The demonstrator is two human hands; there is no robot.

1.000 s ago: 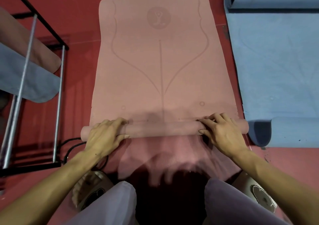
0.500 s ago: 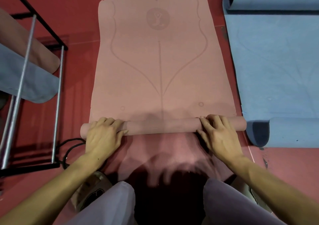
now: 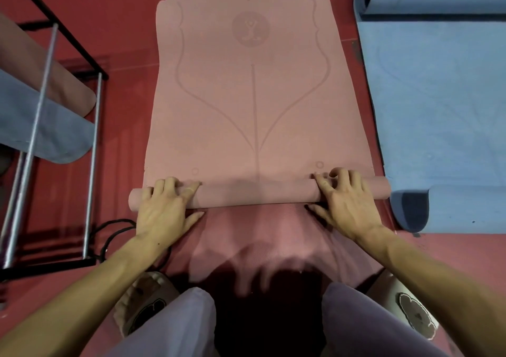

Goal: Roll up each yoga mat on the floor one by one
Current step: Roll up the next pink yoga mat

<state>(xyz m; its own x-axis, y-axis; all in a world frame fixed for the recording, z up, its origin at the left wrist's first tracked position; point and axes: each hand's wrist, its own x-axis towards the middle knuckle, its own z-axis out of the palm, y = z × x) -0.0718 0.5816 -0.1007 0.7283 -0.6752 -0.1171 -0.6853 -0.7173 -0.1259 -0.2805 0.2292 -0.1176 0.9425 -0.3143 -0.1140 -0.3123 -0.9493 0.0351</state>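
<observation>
The pink mat (image 3: 246,104) is being kept on the red floor (image 3: 115,28), its near end wound into a roll (image 3: 254,193). The roll is being pressed by the left hand (image 3: 164,211) and the right hand (image 3: 346,206), fingers curled over its top (thumbs on the near side). A blue mat (image 3: 443,104) is lying just beside it.
</observation>
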